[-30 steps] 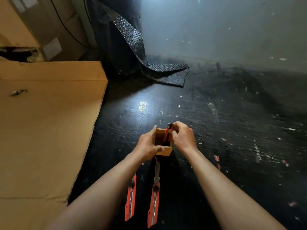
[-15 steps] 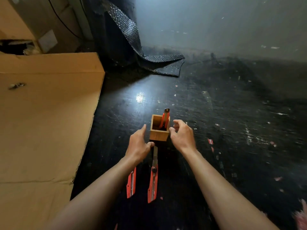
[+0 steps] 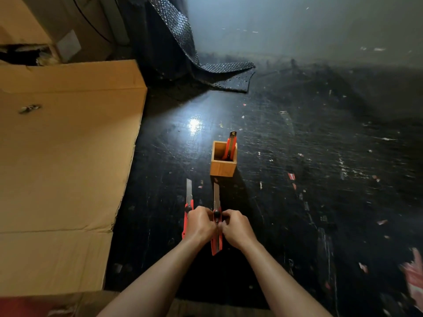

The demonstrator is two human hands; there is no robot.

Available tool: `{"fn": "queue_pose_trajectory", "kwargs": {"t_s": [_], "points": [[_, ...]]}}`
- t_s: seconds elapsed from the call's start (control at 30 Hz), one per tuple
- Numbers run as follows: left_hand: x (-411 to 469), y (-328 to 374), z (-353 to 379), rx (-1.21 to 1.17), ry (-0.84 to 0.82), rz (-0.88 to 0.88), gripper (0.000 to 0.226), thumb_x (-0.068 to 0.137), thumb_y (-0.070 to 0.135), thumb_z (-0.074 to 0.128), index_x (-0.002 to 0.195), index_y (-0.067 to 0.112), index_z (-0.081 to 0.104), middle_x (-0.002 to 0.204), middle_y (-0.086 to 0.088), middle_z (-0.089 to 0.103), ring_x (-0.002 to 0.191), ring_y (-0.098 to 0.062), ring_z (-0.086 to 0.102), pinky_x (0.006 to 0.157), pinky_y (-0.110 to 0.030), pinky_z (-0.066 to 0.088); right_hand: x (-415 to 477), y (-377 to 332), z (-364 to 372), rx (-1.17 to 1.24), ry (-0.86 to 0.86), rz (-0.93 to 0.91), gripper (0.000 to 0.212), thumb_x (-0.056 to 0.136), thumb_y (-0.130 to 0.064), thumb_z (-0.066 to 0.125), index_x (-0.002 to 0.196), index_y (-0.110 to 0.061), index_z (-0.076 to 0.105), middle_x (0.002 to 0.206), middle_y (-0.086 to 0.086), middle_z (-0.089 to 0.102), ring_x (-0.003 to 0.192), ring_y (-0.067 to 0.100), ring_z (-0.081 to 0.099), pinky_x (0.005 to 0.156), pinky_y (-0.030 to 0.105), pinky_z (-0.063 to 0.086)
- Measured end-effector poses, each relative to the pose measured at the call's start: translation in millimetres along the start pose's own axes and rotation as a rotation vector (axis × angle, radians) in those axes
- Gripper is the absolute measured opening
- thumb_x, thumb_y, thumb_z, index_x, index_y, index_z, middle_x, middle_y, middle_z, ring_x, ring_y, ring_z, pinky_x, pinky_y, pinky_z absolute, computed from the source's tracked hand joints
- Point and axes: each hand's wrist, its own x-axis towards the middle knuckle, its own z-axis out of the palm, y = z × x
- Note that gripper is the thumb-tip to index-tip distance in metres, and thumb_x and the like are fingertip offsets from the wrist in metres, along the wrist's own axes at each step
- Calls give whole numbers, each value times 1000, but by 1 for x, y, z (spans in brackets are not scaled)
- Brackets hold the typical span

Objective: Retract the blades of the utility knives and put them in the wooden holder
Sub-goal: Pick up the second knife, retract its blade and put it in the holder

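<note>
Change: both hands have left the square wooden holder (image 3: 223, 167), one red knife now stowed inside.
Hands: left hand (image 3: 201, 224) and right hand (image 3: 237, 227) closed on the red utility knife (image 3: 216, 225), blade still out.
Ahead: holder.
Left: second red utility knife (image 3: 188, 209).

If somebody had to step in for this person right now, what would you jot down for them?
Left hand and right hand: both closed on the middle utility knife, near its black slider, blade out and pointing at the wooden holder.
Second utility knife: on the dark floor just left of it, blade also out, partly under the left hand.
Done: one red utility knife stands in the holder's far right corner.
Left: retract both exposed blades, then put both knives in the holder.
</note>
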Motion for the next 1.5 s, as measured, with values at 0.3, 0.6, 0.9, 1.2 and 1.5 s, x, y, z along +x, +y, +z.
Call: {"fn": "queue_pose_trajectory", "kwargs": {"t_s": [0.3, 0.6, 0.9, 1.2, 1.5], "points": [[-16, -7, -3, -203, 68, -12, 29, 86, 2, 76, 111, 16, 75, 101, 3, 76, 90, -4, 71, 75, -19, 60, -30, -3, -1, 257, 104, -80, 22, 90, -10, 68, 102, -28, 63, 92, -6, 70, 76, 3, 70, 57, 17, 54], [-41, 43, -62, -574, -58, 232, 26, 93, -2, 67, 117, 6, 71, 105, -12, 79, 92, -24, 79, 80, -39, 65, -62, -47, -55, 503, 152, -344, 25, 88, -1, 70, 111, -11, 65, 97, 7, 77, 85, 17, 76, 76, 40, 64], [-69, 125, -125, -665, -112, 447, 29, 92, -8, 65, 115, 9, 72, 99, -12, 81, 84, -25, 80, 67, -33, 64, -95, -111, -121, 508, 283, -640, 29, 93, 2, 62, 117, -14, 60, 97, 13, 76, 84, 24, 77, 71, 39, 64], [-84, 171, -151, -680, -75, 537, 34, 90, -11, 65, 119, 5, 73, 104, -16, 80, 91, -30, 79, 74, -44, 65, -125, -153, -162, 268, 519, -827, 18, 96, -20, 64, 111, -28, 67, 106, -9, 70, 101, 12, 67, 88, 47, 60], [-89, 183, -159, -779, -112, 503, 34, 90, -12, 65, 112, 11, 77, 98, -12, 81, 87, -28, 80, 66, -38, 64, -132, -152, -173, 235, 438, -837, 17, 94, -16, 67, 108, -24, 71, 107, -3, 72, 99, 16, 71, 85, 43, 62]]}}
